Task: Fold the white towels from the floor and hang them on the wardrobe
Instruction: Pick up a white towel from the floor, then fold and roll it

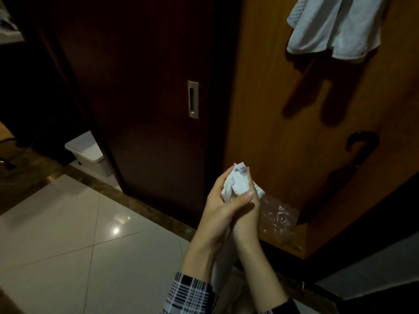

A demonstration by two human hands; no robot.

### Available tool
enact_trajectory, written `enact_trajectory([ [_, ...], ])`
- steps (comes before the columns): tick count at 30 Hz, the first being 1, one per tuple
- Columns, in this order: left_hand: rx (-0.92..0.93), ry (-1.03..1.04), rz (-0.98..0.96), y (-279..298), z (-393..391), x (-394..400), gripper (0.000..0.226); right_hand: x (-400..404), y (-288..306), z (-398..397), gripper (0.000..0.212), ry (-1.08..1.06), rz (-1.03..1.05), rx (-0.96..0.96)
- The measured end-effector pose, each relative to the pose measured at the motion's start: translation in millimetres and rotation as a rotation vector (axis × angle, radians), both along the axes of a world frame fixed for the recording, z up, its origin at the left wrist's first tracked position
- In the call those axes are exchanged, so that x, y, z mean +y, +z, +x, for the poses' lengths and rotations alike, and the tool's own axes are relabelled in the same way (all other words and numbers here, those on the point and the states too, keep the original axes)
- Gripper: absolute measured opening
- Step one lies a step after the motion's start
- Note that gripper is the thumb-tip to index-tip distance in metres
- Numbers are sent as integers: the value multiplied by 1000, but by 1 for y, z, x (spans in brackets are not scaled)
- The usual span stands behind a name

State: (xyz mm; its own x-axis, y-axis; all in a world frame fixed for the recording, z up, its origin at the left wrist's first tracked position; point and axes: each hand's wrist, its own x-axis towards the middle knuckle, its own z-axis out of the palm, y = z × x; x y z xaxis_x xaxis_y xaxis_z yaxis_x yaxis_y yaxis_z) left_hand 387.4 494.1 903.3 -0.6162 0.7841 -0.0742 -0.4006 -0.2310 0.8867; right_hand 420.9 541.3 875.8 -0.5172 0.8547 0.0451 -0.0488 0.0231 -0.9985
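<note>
Both hands meet in front of the wardrobe's lighter door (283, 109), low down near its bottom corner: the left hand (217, 214) wraps thumb and fingers round a bunched white towel (235, 184), and the right hand (247, 209) behind it seems to grip the same bundle, though its fingers are mostly hidden. More white cloth hangs down between the forearms. Another white towel (335, 30) already hangs high on that door, well above the hands. A clear plastic bag (278, 220) lies against the door's foot, just beside the hands, and a white bin (90, 155) sits on the floor beyond the wardrobe's dark sliding door (140, 98). The step looks like gathering an edge to begin a fold (the label showing on top suggests a hem). To do it well, find two corners, shake the cloth flat, and match edges before hanging.
</note>
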Motion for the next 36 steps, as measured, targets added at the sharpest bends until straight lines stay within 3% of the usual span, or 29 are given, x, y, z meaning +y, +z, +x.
enact_trajectory([
  [2,106,65,4,2,-1,-4,50,-4,3,4,43,61,59,14],
  [7,138,199,-5,1,-11,-14,39,-9,3,12,70,243,394,-179],
  [13,173,164,-26,1,-27,-30,39,7,21,35,88,515,342,-253],
  [18,341,28,-82,3,-31,-37,39,21,30,46,49,129,633,-280],
  [22,457,-81,-108,4,-28,-37,41,22,31,47,46,201,649,-323],
  [28,410,-97,-117,2,-29,-36,40,24,24,46,10,-90,846,-85],
  [32,348,-50,-134,2,-32,-36,38,25,26,47,10,88,896,-155],
  [34,390,-32,-165,1,-33,-38,37,26,30,49,27,200,830,-209],
  [36,427,-42,-179,0,-35,-40,38,25,33,50,27,207,702,-215],
])
